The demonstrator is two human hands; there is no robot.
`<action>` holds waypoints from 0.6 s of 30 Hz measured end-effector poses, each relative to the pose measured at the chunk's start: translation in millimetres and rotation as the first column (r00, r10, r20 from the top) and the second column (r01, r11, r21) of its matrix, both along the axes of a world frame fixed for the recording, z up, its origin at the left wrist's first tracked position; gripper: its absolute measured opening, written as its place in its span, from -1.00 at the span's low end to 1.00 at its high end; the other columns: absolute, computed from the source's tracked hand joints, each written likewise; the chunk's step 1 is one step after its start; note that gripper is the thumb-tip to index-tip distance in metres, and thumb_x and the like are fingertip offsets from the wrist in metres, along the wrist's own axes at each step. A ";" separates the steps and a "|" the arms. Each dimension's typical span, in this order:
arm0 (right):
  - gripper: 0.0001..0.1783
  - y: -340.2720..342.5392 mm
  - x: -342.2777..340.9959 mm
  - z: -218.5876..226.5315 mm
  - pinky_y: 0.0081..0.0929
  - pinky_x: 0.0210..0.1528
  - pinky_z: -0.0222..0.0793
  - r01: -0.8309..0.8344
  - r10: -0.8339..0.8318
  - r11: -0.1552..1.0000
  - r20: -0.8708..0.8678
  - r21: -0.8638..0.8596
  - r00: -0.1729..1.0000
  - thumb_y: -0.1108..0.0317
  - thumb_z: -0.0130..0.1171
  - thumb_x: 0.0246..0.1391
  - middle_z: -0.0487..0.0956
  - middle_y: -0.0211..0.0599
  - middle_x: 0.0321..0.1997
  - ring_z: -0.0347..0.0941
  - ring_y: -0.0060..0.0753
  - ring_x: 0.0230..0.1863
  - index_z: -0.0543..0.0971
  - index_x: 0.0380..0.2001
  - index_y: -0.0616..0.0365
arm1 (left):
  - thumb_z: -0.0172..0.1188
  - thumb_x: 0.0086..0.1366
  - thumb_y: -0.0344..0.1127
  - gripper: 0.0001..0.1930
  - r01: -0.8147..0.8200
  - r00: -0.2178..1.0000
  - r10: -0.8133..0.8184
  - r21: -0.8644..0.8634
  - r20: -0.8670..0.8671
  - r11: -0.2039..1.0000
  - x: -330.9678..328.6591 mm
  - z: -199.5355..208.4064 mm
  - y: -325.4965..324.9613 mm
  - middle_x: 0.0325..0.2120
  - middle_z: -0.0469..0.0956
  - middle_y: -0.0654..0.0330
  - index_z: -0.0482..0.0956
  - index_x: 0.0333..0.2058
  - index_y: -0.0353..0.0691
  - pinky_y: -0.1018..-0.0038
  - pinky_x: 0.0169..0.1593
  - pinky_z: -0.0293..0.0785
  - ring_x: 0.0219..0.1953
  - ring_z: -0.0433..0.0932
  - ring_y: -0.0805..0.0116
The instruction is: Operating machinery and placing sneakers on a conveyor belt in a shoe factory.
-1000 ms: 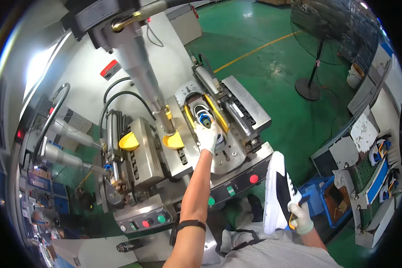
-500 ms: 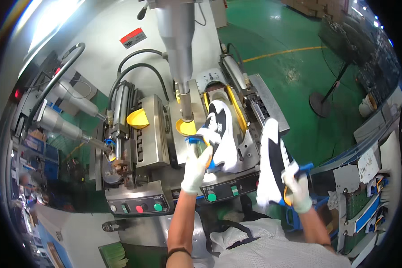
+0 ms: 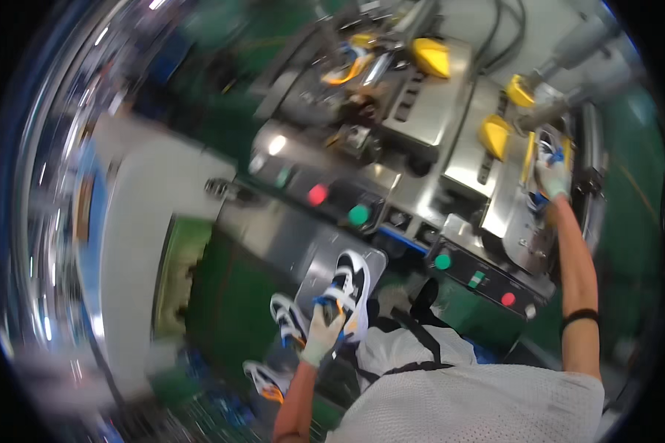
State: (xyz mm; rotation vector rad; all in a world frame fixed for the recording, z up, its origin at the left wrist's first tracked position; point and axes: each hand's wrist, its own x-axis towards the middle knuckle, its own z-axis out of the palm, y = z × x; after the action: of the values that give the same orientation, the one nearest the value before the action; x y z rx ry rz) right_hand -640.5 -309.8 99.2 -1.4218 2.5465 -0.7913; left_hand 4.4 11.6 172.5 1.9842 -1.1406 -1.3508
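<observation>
Shoe (image 3: 355, 284) clasped in left grip (image 3: 324, 336) over shelf's (image 3: 324, 260) near edge could drop if loosened; right grip (image 3: 553, 177) too blurred to tell.

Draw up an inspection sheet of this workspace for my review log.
Surface: metal plate; finish too blurred to judge.
Job's things: white-and-black held shoe; seated shoe in a yellow-edged cradle.
Clutter: upper spare shoe and lower spare shoe, left of the held shoe.
Grips: left grip, gloved, holds the held shoe; right grip, gloved, on the seated shoe, closure unclear.
Cables: dark hoses, upper right.
Surroundings: green floor; left side motion-blurred.
</observation>
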 end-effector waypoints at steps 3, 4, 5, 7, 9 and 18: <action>-0.55 -7.6 -62.3 -27.9 -0.28 -0.58 0.20 -0.179 0.159 0.967 -0.121 -0.180 0.980 -0.04 0.27 0.04 0.52 -0.44 -0.62 0.39 -0.49 -0.65 0.58 -0.59 0.17 | 0.26 0.26 -0.35 -0.41 -0.249 0.961 0.267 -0.188 0.076 0.950 -1.8 -112.7 3.0 -0.03 0.47 -0.12 0.20 0.19 -0.34 0.28 0.15 0.37 0.08 0.48 0.08; -0.55 -13.3 -116.6 -24.0 -0.28 -0.58 0.20 -0.246 0.220 0.955 -0.160 -0.164 0.962 -0.04 0.27 0.04 0.52 -0.44 -0.62 0.39 -0.49 -0.65 0.58 -0.59 0.17 | 0.29 0.22 -0.34 -0.33 -0.340 0.940 0.298 -0.375 -0.167 0.862 -8.6 -163.3 -2.8 0.00 0.46 -0.17 0.17 0.23 -0.35 0.29 0.16 0.38 0.09 0.49 0.01; -0.69 -13.3 -151.7 -13.2 -0.46 -0.40 0.34 -0.085 0.067 0.996 0.447 0.019 0.892 0.06 0.34 0.06 0.58 -0.50 -0.47 0.46 -0.54 -0.46 0.68 -0.35 0.09 | 0.32 0.15 -0.33 -0.27 -0.294 0.947 0.314 -0.212 0.072 0.932 -12.0 -166.6 -9.8 -0.01 0.46 -0.17 0.16 0.24 -0.34 0.34 0.18 0.36 0.08 0.49 -0.05; -0.57 -28.0 -96.6 0.4 -0.52 -0.23 0.40 -0.270 0.222 0.943 0.237 0.195 0.946 0.06 0.35 0.08 0.61 -0.42 -0.29 0.49 -0.55 -0.25 0.66 -0.12 0.16 | 0.35 0.12 -0.29 -0.29 -0.370 0.892 0.426 -0.296 0.152 0.881 3.7 -197.9 4.3 0.01 0.47 -0.14 0.23 0.20 -0.31 0.27 0.17 0.36 0.09 0.47 -0.08; -0.33 -8.1 -49.2 32.4 -0.48 -0.09 0.43 -0.418 0.333 0.900 0.423 0.125 0.843 0.04 0.36 0.09 0.57 -0.29 -0.07 0.47 -0.58 -0.13 0.50 0.13 0.29 | 0.38 0.10 -0.22 -0.24 -0.333 0.871 0.395 -0.242 0.292 0.911 8.9 -155.6 6.8 0.11 0.39 -0.14 0.22 0.22 -0.30 0.18 0.18 0.39 0.12 0.45 -0.09; -0.13 207.1 335.8 -35.8 -0.14 0.51 -0.10 -0.548 0.557 0.830 -0.131 0.099 0.820 0.21 0.15 0.24 0.02 0.24 0.49 -0.03 0.14 0.50 -0.03 0.43 0.32 | 0.36 0.17 -0.06 -0.12 -0.257 0.965 0.234 -0.283 -0.116 0.924 45.0 -142.2 49.3 0.26 0.24 -0.17 0.12 0.31 -0.35 0.26 0.35 0.19 0.30 0.29 -0.04</action>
State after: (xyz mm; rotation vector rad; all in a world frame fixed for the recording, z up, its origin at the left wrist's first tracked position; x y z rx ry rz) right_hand -304.7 -102.6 63.3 -2.1230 2.0267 -0.5136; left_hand 49.4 60.9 30.3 1.7703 -0.9562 -1.0523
